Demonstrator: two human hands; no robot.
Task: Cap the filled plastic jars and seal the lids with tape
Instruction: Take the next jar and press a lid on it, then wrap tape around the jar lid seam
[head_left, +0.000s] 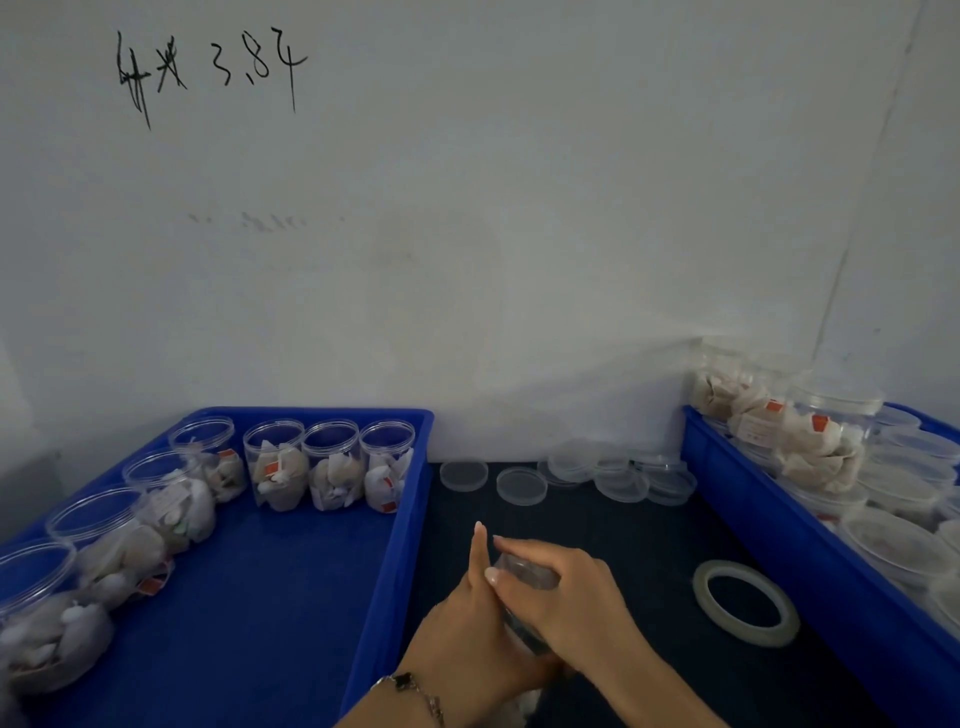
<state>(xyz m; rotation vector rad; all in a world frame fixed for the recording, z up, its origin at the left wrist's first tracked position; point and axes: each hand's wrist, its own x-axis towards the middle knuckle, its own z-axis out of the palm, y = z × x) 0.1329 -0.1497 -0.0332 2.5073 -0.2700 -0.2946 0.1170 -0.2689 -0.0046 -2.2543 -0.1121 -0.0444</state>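
Low in the head view, both hands meet over a clear jar (524, 571) on the dark counter (623, 545), and the jar is mostly hidden between them; only a glimpse of its transparent top and side shows. The right hand (566, 597) lies across the jar with fingers curled around it, gripping it. The left hand (467, 623) is pressed against the jar's left side with its fingers straight and pointing up; whether its thumb wraps the jar cannot be made out, since the right hand covers it. A bracelet (415, 688) sits on the left wrist, and the forearms are cut off by the bottom edge. A roll of tape (745, 603) lies flat on the counter to the right, apart from the hands. Loose clear lids (519, 486) lie near the wall. The left blue tray (387, 571) holds open filled jars (332, 465) along its far and left sides. The right blue tray (779, 525), partly cut off by the frame, holds capped jars (815, 441) piled on their sides, blurred. Black handwriting (208, 67) marks the wall.
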